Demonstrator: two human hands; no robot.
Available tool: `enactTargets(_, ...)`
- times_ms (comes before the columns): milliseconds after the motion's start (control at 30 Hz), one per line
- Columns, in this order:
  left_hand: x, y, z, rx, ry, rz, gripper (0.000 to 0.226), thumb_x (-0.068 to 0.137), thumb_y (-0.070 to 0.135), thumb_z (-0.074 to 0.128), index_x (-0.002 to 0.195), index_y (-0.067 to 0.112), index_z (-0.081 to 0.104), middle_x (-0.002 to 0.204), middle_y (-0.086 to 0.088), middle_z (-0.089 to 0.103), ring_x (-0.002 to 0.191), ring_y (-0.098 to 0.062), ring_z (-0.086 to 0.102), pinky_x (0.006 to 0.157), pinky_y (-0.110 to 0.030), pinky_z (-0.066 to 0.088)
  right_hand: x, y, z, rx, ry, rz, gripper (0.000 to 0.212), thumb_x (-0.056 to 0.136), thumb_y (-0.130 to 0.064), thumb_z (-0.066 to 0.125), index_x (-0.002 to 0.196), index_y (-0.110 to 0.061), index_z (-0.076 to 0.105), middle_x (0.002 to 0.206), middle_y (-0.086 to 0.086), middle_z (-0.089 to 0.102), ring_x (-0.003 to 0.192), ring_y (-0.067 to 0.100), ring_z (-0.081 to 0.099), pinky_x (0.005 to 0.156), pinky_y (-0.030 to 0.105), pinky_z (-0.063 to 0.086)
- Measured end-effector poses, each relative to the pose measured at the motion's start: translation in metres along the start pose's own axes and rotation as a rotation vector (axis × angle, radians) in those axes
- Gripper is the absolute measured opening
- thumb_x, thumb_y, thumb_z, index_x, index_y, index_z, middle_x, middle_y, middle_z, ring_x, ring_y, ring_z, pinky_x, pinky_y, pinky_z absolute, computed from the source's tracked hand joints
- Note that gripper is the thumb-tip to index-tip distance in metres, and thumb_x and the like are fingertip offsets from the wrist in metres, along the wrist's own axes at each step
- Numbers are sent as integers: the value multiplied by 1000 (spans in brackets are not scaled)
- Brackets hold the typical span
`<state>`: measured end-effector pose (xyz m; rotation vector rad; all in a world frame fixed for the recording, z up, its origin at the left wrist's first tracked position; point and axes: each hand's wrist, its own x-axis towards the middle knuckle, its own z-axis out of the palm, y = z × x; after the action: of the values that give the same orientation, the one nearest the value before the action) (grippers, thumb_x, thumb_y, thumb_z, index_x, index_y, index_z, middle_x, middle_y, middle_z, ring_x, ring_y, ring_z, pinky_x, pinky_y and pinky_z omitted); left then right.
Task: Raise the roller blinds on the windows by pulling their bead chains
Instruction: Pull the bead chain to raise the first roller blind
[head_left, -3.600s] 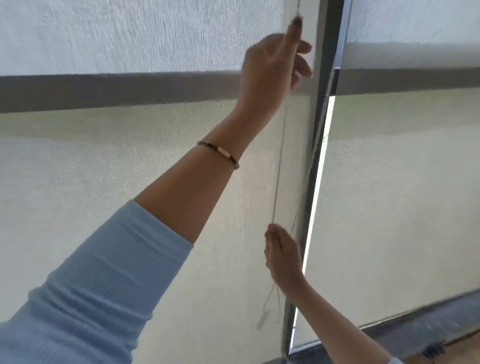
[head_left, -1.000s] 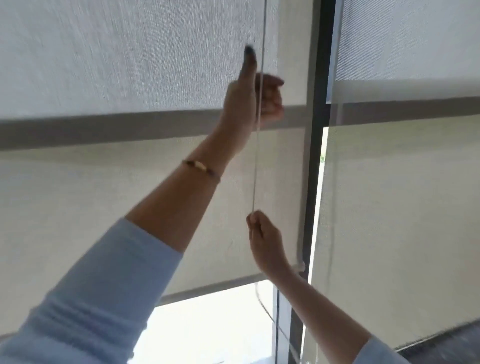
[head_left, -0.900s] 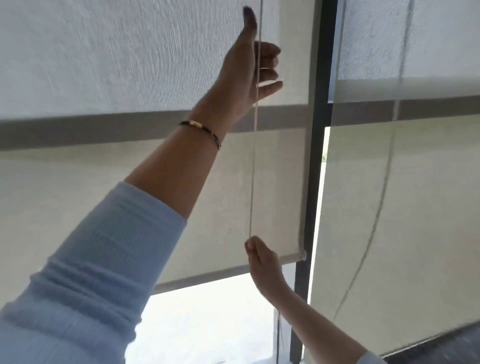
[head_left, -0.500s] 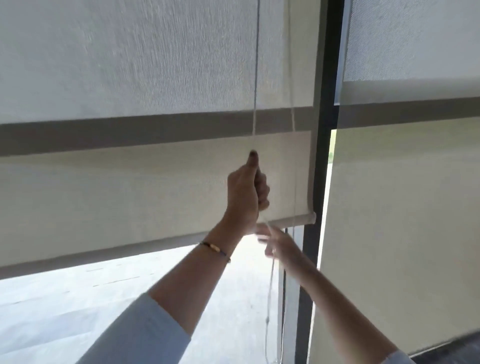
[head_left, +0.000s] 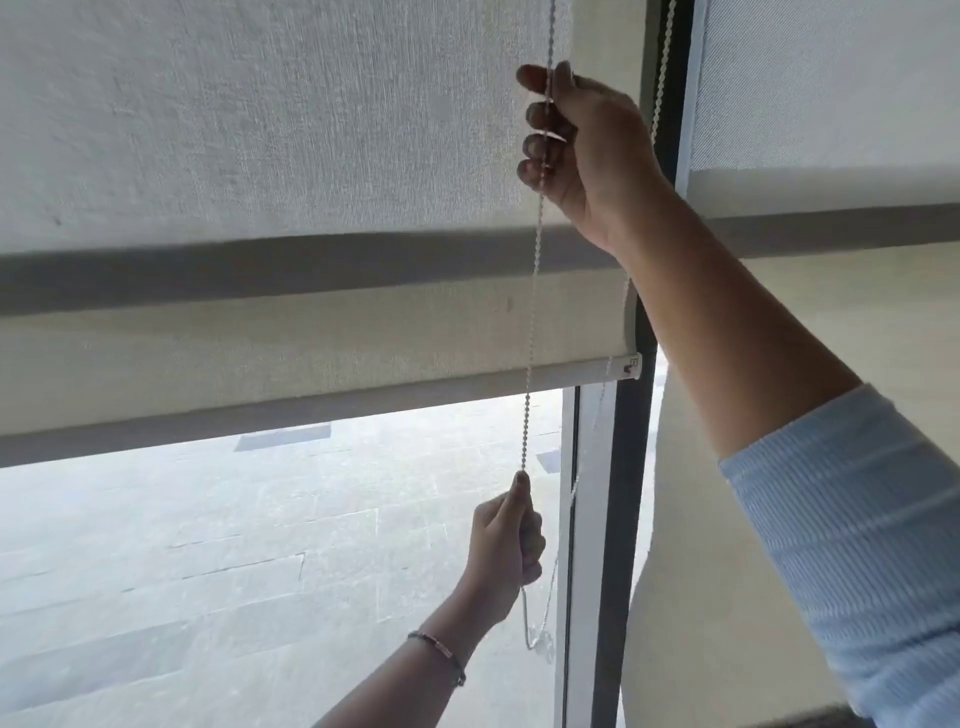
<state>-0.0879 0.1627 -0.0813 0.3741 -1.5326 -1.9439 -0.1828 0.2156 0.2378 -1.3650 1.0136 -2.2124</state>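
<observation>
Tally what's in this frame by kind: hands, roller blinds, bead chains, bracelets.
Hands: 2, left hand and right hand
Roller blinds: 2, left blind and right blind
Bead chains: 1, bead chain
Bracelets: 1, bracelet
Total: 6

The top of the left blind ran off the upper edge, so its roller was out of sight. The bead chain also left the frame above, and passed out of view inside the right hand and the left hand. Its second strand disappeared behind the right forearm. The right blind was cut off at the right edge. The sleeve ran out at the corner.
</observation>
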Motion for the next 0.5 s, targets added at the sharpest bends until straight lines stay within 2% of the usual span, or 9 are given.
enactTargets(100, -7, -14, -5, 32, 10, -46, 53, 91, 55, 51, 57, 25, 23, 55, 3, 17, 49, -12, 8, 44, -15, 13, 4, -9, 7, -131, 11, -22, 30, 105, -14, 37, 96, -9, 64, 58, -6, 43, 45, 7, 30, 44, 21, 22)
enactTargets(200, -13, -26, -6, 48, 19, -91, 53, 91, 54, 52, 61, 24, 21, 58, 1, 16, 50, -12, 8, 44, -15, 12, -7, 1, 12, -222, 28, -59, 37, 98, 1, 27, 75, -18, 50, 45, -11, 33, 38, 6, 21, 39, 17, 16)
enactTargets(367, -25, -48, -14, 77, 28, -161, 54, 91, 55, 53, 62, 22, 21, 58, 0, 17, 52, -14, 9, 45, -16, 12, -26, 31, 7, -245, 68, -94, 40, 86, 10, 23, 71, -19, 46, 48, -6, 32, 36, 6, 22, 39, 13, 17)
enactTargets(500, -29, -65, -24, 95, 53, -197, 53, 87, 55, 55, 59, 24, 23, 55, 1, 19, 50, -12, 12, 49, -17, 9, -37, 52, -1, -247, 115, -78, 41, 86, 12, 23, 70, -18, 45, 52, -2, 32, 36, 5, 21, 39, 12, 17)
